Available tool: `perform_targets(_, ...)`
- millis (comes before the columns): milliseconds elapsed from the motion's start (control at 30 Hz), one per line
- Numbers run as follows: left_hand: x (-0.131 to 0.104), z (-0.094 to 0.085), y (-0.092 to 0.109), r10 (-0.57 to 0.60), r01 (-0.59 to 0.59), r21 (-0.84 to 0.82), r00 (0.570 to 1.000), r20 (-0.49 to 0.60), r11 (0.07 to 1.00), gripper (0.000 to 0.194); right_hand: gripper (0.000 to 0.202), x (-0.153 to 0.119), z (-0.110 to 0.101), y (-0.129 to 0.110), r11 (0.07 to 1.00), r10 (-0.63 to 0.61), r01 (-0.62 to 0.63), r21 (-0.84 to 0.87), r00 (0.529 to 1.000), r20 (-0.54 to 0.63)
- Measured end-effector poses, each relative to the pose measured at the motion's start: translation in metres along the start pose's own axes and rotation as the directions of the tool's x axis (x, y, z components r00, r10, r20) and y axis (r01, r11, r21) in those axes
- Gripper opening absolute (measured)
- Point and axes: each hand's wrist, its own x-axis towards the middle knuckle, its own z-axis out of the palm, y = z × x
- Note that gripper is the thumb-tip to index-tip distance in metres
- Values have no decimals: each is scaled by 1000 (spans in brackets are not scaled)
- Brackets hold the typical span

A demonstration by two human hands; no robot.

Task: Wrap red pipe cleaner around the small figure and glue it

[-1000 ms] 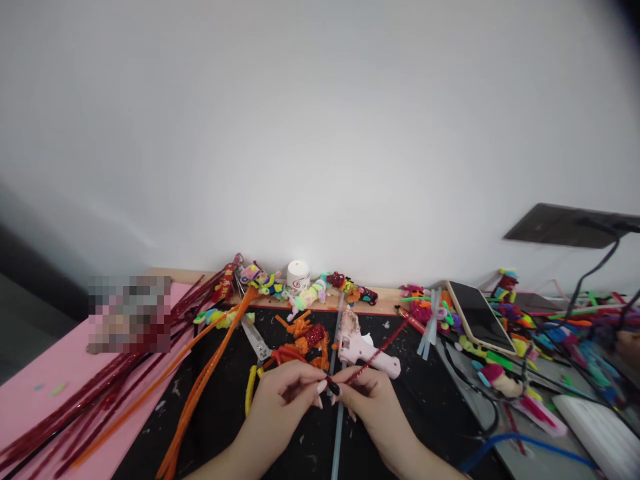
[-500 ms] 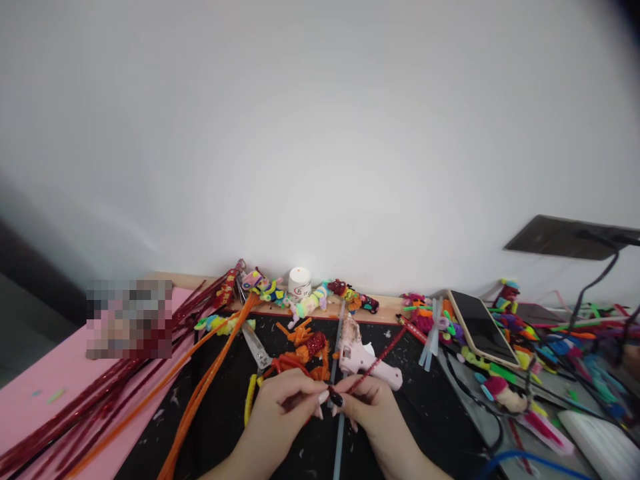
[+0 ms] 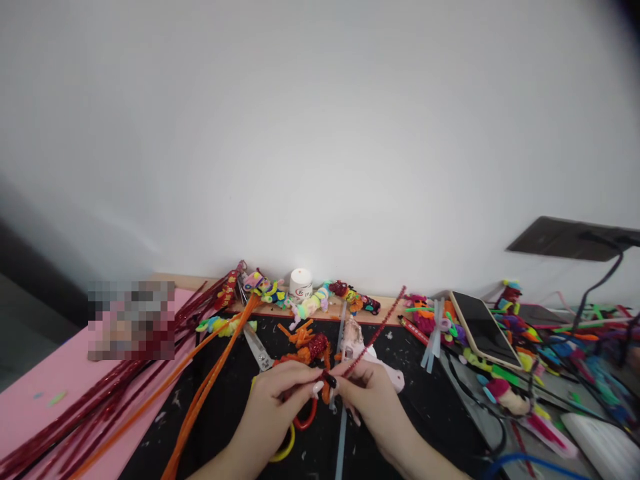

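Between my pinched fingertips is a red tinsel pipe cleaner (image 3: 383, 328), its long free end slanting up to the right. My left hand (image 3: 280, 400) is closed on its near end, and my right hand (image 3: 367, 395) grips it right beside the left fingertips. The exact end between the fingers is hidden. Below and behind my left hand lie scissors (image 3: 259, 349) with red and yellow handles. A pink glue gun (image 3: 395, 377) rests partly behind my right hand. Just beyond the fingers sits a small pile of orange pipe cleaner pieces with a red tinsel coil (image 3: 317, 347).
Long red tinsel stems (image 3: 100, 383) and orange stems (image 3: 204, 393) stretch across the left side. A white paper cup (image 3: 301, 285) and several pipe cleaner figures (image 3: 310, 303) line the wall. To the right lie a phone (image 3: 483, 327), clear glue sticks (image 3: 434, 333), cables and mixed colourful stems.
Both hands have risen slightly, still pinching the pipe cleaner. Its free end has swung upward, now reaching above the table's back edge. More of the scissors' handles shows below my left hand.
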Motion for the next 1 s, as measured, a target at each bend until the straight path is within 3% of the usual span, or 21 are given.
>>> perform_targets(233, 5, -7, 3, -61, 60, 42, 997, 45, 997, 15, 24, 5, -1, -12, 984, -59, 63, -168, 998, 25)
perform_targets(500, 6, -6, 6, -75, 53, 176, 990, 120, 983, 10, 14, 1, -9, 5, 939, -154, 164, -302, 987, 54)
perform_targets(700, 6, -5, 1, -154, 138, 104, 974, 166, 985, 12, 16, 4, -10, 12, 925, -165, 182, -334, 983, 80)
perform_targets(900, 6, -10, 5, 4, -65, 224, 964, 266, 972, 18, 14, 5, -10, 17, 931, -164, 182, -316, 983, 83)
perform_targets(1000, 6, -11, 6, -25, -32, 219, 967, 254, 975, 17, 11, 1, -8, 17, 947, -162, 170, -273, 985, 54)
